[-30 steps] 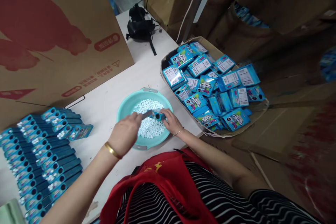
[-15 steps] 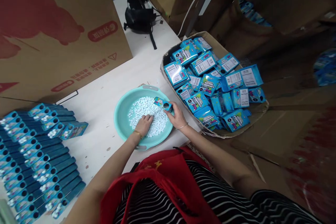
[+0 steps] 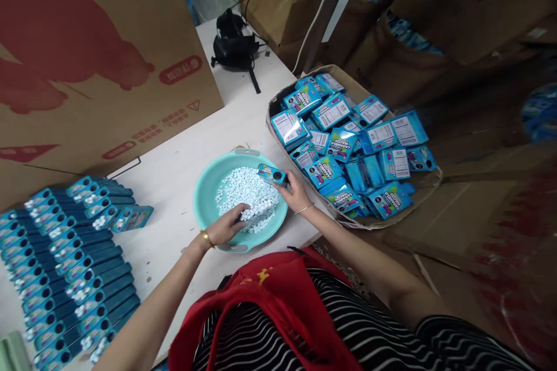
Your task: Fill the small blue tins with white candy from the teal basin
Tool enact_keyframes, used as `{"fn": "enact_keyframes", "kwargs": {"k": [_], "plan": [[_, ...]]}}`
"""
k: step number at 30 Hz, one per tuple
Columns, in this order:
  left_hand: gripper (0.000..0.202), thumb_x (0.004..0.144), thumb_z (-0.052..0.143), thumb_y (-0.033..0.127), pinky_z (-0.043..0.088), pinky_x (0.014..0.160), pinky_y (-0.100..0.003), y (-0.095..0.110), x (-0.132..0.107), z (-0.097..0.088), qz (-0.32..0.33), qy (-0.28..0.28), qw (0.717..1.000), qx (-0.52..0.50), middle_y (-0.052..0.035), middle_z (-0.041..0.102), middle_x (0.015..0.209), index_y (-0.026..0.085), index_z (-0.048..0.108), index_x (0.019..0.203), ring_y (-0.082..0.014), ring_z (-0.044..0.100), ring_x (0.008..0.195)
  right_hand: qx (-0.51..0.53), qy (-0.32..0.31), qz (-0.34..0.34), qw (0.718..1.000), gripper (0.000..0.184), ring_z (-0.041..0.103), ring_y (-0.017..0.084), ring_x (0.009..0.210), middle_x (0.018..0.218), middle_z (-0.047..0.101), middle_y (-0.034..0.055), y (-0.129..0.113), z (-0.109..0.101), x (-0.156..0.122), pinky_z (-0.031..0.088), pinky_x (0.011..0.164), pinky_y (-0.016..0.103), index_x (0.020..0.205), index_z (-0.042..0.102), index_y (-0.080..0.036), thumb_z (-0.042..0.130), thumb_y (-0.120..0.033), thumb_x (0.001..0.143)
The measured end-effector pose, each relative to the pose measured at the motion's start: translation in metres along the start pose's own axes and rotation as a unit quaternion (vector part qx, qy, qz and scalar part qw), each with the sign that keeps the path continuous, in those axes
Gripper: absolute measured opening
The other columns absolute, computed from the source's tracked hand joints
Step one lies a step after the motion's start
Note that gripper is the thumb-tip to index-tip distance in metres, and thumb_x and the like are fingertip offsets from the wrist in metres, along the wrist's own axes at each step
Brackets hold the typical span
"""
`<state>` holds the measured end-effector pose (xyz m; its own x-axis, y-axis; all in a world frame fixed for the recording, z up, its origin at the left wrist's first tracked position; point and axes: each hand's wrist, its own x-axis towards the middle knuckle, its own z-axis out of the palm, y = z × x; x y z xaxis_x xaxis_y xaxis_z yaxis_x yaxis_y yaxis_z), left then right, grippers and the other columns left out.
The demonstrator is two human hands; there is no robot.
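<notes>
A turquoise basin [image 3: 202, 197] holds a heap of small white candies [image 3: 237, 184]. My left hand [image 3: 227, 226] is inside its near side, turned on edge with the thumb up and the fingers cupped round a scoop of candies. Part of the fingers is hidden by the candies. My right hand [image 3: 296, 191] grips a small blue candy box [image 3: 270, 174] over the basin's right side. The box lies tilted, with its printed face and a dark round hole toward me.
Rows of blue boxes [image 3: 98, 266] with white candies at their ends stand at the left. A cardboard tray [image 3: 429, 182] piled with blue boxes is at the right. Behind are a large carton [image 3: 108, 40] and a black strapped device [image 3: 235, 40].
My left hand has turned from palm down in the candies to thumb up, lifting a cupped load. My right hand still holds the box. The view has shifted slightly.
</notes>
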<state>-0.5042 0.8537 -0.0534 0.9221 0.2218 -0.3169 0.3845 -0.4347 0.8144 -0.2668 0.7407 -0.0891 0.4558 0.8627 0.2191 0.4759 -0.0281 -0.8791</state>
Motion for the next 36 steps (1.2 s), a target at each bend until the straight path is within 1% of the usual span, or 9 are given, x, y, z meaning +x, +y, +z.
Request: {"fn": "enact_keyframes", "kwargs": {"k": [5,9,13,17,20,23,27,31,36], "plan": [[0.032,0.09,0.041,0.026,0.047,0.082,-0.033,0.046,-0.026,-0.048,0.001,0.032,0.998,0.046,-0.0078,0.058,0.112,0.02,0.042,0.121,-0.0164,0.055,0.093,-0.038,-0.013,-0.046,0.998,0.035,0.057,0.024,0.105,0.109,0.058,0.0103,-0.005,0.005,-0.008,0.049,0.092,0.041,0.115,0.049,-0.021,0.05,-0.014,0.08],[0.027,0.085,0.042,0.02,0.048,0.079,-0.034,0.073,-0.023,-0.066,-0.017,0.026,0.99,0.135,-0.0078,0.061,0.102,0.017,0.049,0.111,-0.018,0.057,0.088,-0.055,-0.056,-0.091,0.993,0.046,0.053,0.025,0.114,0.116,0.056,0.0122,-0.011,0.014,-0.014,0.046,0.1,0.045,0.12,0.049,-0.019,0.044,-0.006,0.076],[0.033,0.081,0.039,0.008,0.049,0.076,-0.035,0.101,-0.012,-0.062,-0.077,-0.005,0.961,0.267,-0.0114,0.063,0.098,0.013,0.052,0.11,-0.0202,0.06,0.083,-0.066,-0.077,-0.118,0.988,0.051,0.049,0.026,0.12,0.121,0.054,0.012,-0.013,0.024,-0.019,0.043,0.104,0.048,0.125,0.047,-0.021,0.043,-0.004,0.076],[0.039,0.084,0.034,0.002,0.05,0.07,-0.033,0.142,-0.007,-0.048,-0.143,-0.012,0.901,0.41,-0.0152,0.062,0.098,0.009,0.048,0.12,-0.0221,0.062,0.082,-0.071,-0.082,-0.13,0.986,0.05,0.049,0.025,0.121,0.121,0.054,0.0115,-0.012,0.032,-0.023,0.041,0.106,0.051,0.127,0.045,-0.022,0.044,-0.006,0.08],[0.033,0.087,0.03,0.003,0.05,0.07,-0.034,0.16,-0.01,-0.046,-0.14,-0.009,0.879,0.456,-0.0144,0.062,0.093,0.01,0.055,0.108,-0.0239,0.062,0.085,-0.065,-0.078,-0.127,0.987,0.047,0.05,0.025,0.119,0.12,0.055,0.0122,-0.009,0.034,-0.023,0.042,0.106,0.05,0.126,0.045,-0.02,0.044,-0.008,0.081],[0.033,0.086,0.031,0.004,0.05,0.071,-0.034,0.139,-0.016,-0.058,-0.122,0.02,0.897,0.425,-0.0106,0.06,0.094,0.015,0.056,0.105,-0.0226,0.061,0.083,-0.056,-0.071,-0.112,0.99,0.046,0.05,0.025,0.119,0.119,0.055,0.0131,-0.007,0.031,-0.02,0.044,0.103,0.048,0.125,0.046,-0.02,0.044,-0.008,0.081],[0.032,0.086,0.037,0.01,0.049,0.076,-0.034,0.056,-0.004,-0.067,-0.144,0.161,0.918,0.331,-0.0095,0.057,0.101,0.017,0.049,0.115,-0.0213,0.058,0.087,-0.057,-0.039,-0.083,0.994,0.046,0.052,0.025,0.117,0.119,0.056,0.0123,-0.004,0.021,-0.011,0.045,0.101,0.046,0.125,0.046,-0.021,0.044,-0.009,0.08],[0.035,0.087,0.031,0.005,0.044,0.088,-0.035,-0.021,0.038,-0.037,-0.159,0.161,0.928,0.296,-0.0125,0.052,0.11,0.011,0.048,0.117,-0.0222,0.052,0.1,-0.062,-0.005,-0.061,0.996,0.04,0.054,0.025,0.113,0.117,0.057,0.012,-0.003,0.012,-0.002,0.047,0.097,0.044,0.123,0.047,-0.021,0.047,-0.015,0.084],[0.036,0.088,0.031,0.005,0.039,0.095,-0.042,-0.049,0.076,0.015,-0.126,0.113,0.949,0.264,-0.0157,0.051,0.115,0.012,0.049,0.119,-0.0252,0.045,0.108,-0.06,0.005,-0.034,0.998,0.032,0.057,0.025,0.107,0.112,0.058,0.0113,-0.004,0.01,0.003,0.049,0.093,0.041,0.119,0.048,-0.021,0.051,-0.024,0.087]]}}
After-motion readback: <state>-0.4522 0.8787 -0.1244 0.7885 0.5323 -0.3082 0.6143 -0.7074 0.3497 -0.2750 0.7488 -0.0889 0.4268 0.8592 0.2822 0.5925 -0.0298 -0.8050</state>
